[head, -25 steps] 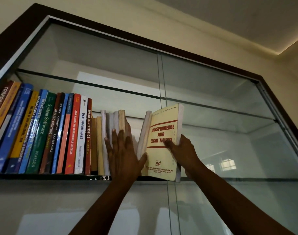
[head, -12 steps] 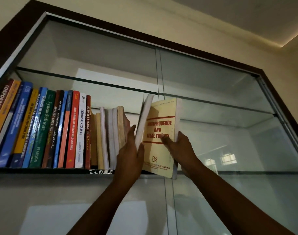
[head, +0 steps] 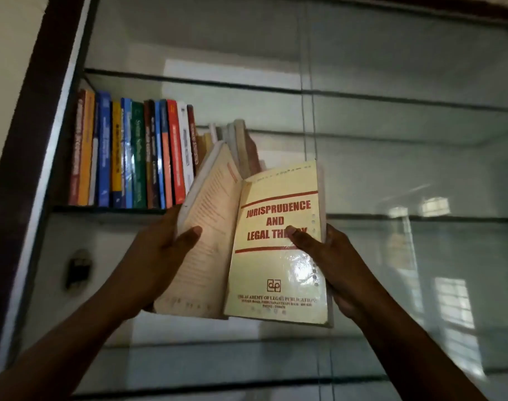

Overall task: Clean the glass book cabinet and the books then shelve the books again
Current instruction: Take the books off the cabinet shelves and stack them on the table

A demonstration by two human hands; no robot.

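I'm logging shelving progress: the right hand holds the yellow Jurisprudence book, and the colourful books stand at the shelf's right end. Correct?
No. The head view shows the colourful books standing at the left end of the shelf, not the right. The right hand does hold the yellow Jurisprudence book.

Two hands show: the left hand (head: 157, 256) and the right hand (head: 333, 264). Each holds one book, so two books are off the shelf: a pale book (head: 209, 227) at frame centre and a yellow book (head: 276, 256) just right of it. On the glass shelf (head: 108, 210) in the upper left stand about a dozen coloured spines (head: 131, 154), then a few pale spines (head: 235, 134) too blurred to count. Two glass door panels (head: 420, 169) meet at centre, and one dark lock (head: 78, 269) sits at lower left
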